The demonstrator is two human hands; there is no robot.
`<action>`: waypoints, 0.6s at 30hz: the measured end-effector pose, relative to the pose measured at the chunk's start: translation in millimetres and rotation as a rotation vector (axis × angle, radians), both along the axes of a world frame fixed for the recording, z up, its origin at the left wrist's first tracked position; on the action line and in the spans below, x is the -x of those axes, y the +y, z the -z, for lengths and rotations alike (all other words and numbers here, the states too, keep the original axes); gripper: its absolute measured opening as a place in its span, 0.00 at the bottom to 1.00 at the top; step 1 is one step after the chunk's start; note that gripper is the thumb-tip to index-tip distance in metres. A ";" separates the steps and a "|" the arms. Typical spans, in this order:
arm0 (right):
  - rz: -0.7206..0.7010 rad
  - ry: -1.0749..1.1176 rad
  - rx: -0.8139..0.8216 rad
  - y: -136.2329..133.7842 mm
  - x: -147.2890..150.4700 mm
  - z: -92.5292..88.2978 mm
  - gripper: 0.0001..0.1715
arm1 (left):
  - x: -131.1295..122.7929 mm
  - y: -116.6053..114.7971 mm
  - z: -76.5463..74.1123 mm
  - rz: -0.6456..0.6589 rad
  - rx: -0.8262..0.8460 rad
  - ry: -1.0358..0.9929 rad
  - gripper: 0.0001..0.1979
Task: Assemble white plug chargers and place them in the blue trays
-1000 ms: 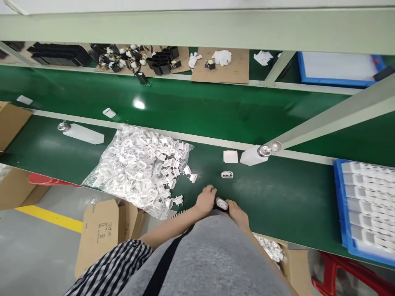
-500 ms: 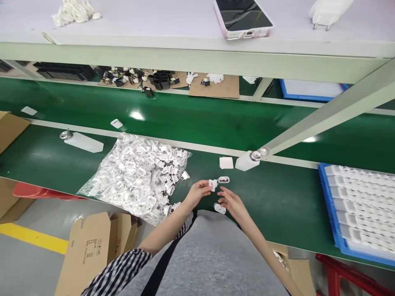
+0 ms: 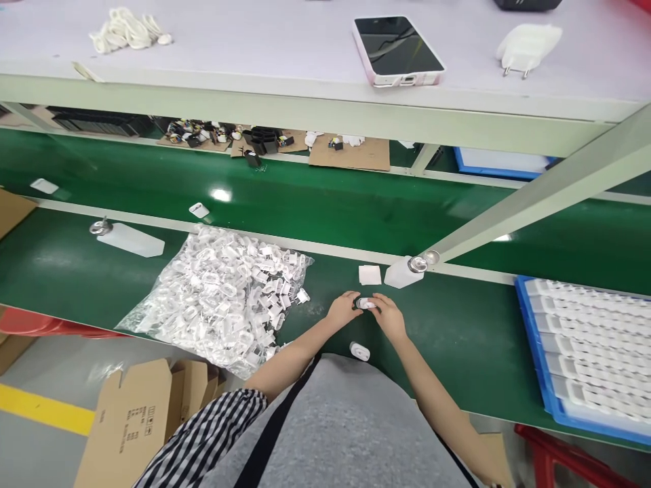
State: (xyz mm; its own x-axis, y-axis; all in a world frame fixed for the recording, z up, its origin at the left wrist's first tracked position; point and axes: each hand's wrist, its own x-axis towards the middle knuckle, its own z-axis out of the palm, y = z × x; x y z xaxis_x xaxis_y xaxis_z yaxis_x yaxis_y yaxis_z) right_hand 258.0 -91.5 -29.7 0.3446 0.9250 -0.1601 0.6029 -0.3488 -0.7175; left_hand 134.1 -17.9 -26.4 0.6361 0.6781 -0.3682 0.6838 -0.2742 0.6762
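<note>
**Bench entry: two hands on one small white plug part**

- Left hand [image 3: 343, 310]: on the green bench top [image 3: 458, 332], fingers curled against the left end of a small white plug part [image 3: 365, 304]. How firmly it grips cannot be told.
- Right hand [image 3: 389, 317]: fingers bent over the right end of the same part; the two hands nearly meet over it.
- White plug part: low on the bench between both hands, partly hidden by fingertips, with a dark spot at its left end.
- Second white part [image 3: 359, 351]: lying loose on the bench just nearer the person, apart from both hands.
- Clear bag of white plug parts [image 3: 224, 298]: left of the hands, its mouth spilling pieces toward them.
- White paper square [image 3: 369, 274] and white squeeze bottle [image 3: 404, 272]: just beyond the hands.
- Blue tray [image 3: 534, 359]: far right, filled with rows of white pieces.
- Upper shelf: smartphone [image 3: 398, 49] and white charger plug [image 3: 526, 44].
</note>
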 end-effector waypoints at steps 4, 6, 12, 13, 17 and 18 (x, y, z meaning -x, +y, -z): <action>-0.115 -0.130 0.059 2.6 0.5 3.7 0.12 | -7.6 -1.6 3.8 0.122 -0.067 0.043 0.13; -0.168 -0.179 0.083 -2.1 2.2 4.0 0.13 | -4.7 -4.0 2.5 0.186 -0.095 0.075 0.11; -0.350 -0.275 0.164 -36.9 23.4 1.3 0.16 | 23.8 -31.7 -3.8 0.363 -0.138 0.184 0.13; -0.368 -0.290 0.173 -41.9 27.3 0.7 0.16 | 27.1 -37.8 -4.5 0.376 -0.147 0.206 0.15; -0.415 -0.353 0.205 -47.5 33.7 -1.3 0.16 | 27.5 -54.3 -6.4 0.396 -0.190 0.302 0.17; -0.430 -0.365 0.214 -45.5 32.7 -1.9 0.16 | 25.2 -55.8 -7.0 0.401 -0.202 0.318 0.17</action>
State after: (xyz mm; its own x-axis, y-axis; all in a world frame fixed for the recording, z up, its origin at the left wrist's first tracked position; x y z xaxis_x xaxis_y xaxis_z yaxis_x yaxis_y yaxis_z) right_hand 225.3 -137.0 -27.7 0.0145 0.9540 -0.2996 0.9161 -0.1327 -0.3782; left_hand 109.0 -73.7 -19.4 0.7375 0.4824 -0.4726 0.6612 -0.6581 0.3601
